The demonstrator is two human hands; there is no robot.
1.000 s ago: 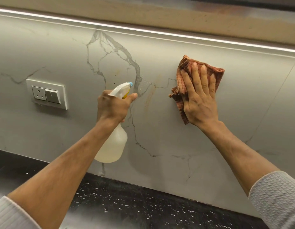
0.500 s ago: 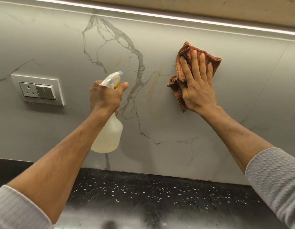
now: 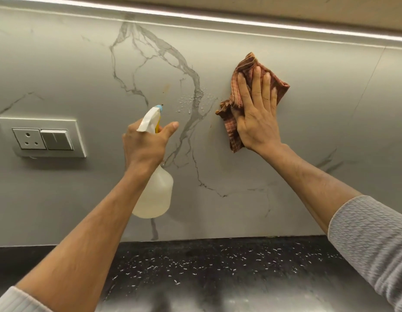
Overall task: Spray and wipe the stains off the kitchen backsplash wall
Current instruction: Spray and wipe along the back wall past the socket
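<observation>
Speckled black counter (image 3: 218, 266), socket (image 3: 29, 138), light strip (image 3: 218, 19)

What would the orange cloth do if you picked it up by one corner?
Probably flop and hang: the cloth is bunched in soft folds under the right hand, which presses it flat to the wall. It is likely light, since it looks thin. It would probably drop if released.

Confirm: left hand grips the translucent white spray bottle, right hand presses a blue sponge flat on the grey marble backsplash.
Not a blue sponge: the head view shows the right hand pressing a reddish-brown checked cloth flat on the grey marble backsplash. The left hand does grip the translucent white spray bottle.
</observation>
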